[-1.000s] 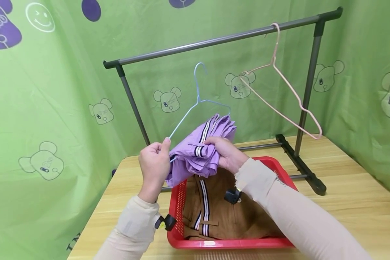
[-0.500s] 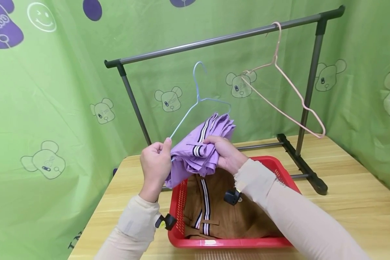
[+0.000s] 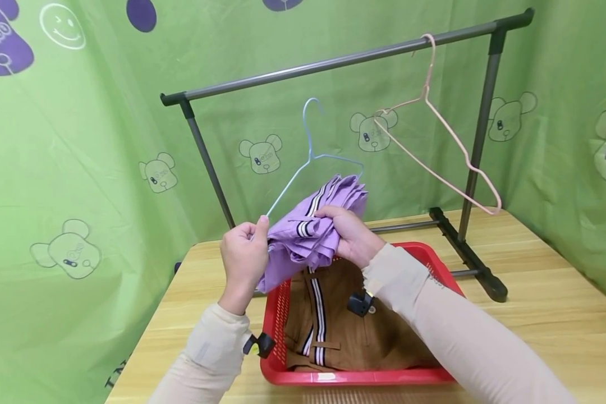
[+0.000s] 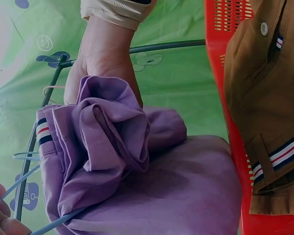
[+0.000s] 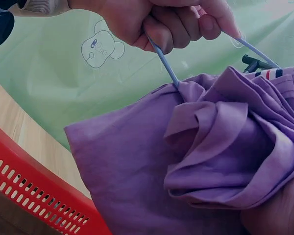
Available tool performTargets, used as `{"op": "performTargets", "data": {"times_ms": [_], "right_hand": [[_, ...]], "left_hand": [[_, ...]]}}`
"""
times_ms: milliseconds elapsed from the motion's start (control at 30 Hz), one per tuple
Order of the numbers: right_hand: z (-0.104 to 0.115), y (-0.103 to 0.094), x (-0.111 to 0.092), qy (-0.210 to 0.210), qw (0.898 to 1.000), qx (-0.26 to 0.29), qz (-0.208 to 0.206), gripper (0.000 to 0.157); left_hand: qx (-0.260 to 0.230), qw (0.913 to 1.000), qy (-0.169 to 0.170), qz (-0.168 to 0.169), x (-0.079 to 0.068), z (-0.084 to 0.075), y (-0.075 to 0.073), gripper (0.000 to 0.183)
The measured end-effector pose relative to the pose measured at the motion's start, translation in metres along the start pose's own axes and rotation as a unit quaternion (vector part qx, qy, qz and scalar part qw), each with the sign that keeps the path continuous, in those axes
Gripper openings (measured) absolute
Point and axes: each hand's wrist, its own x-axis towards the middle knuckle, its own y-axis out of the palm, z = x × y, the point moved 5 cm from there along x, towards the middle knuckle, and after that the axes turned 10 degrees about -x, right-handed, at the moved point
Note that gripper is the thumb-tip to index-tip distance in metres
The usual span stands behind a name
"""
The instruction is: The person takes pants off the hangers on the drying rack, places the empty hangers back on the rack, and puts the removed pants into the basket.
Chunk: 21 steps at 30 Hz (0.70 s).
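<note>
My left hand (image 3: 244, 252) grips the left end of a light blue wire hanger (image 3: 288, 185), whose hook points up. Purple trousers (image 3: 303, 235) with a black-and-white side stripe hang bunched over the hanger's lower bar. In the right wrist view, the bar (image 5: 161, 61) runs from the curled left fingers (image 5: 179, 29) into the cloth. My right hand (image 3: 353, 235) holds the gathered folds from the right, thumb on top near the stripe. The bundle hides most of its fingers. In the left wrist view, the folds (image 4: 108, 127) cover the right hand's fingertips.
A red basket (image 3: 353, 379) below my hands holds brown garments (image 3: 353, 336) with striped sides. Behind stands a grey garment rack (image 3: 293, 71) on the wooden table (image 3: 545, 331). A pink hanger (image 3: 454, 134) hangs near the rack's right end. Green printed curtain (image 3: 106, 168) surrounds everything.
The blue hanger and my left hand have shifted slightly right, toward the trousers. My right hand has risen a little, keeping its hold on the folds.
</note>
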Motion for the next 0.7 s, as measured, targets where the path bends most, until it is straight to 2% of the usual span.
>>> {"op": "performTargets", "data": {"times_ms": [400, 700], "right_hand": [[0.0021, 0.0033, -0.0034, -0.016, 1.0, 0.003, 0.003, 0.015], [0.0045, 0.0064, -0.0049, -0.026, 0.999, 0.005, 0.028, 0.02]], "left_hand": [[0.002, 1.0, -0.003, -0.007, -0.0009, 0.0048, 0.0033, 0.039], [0.016, 0.9997, -0.008, -0.015, -0.0001, 0.0073, 0.0051, 0.039]]}}
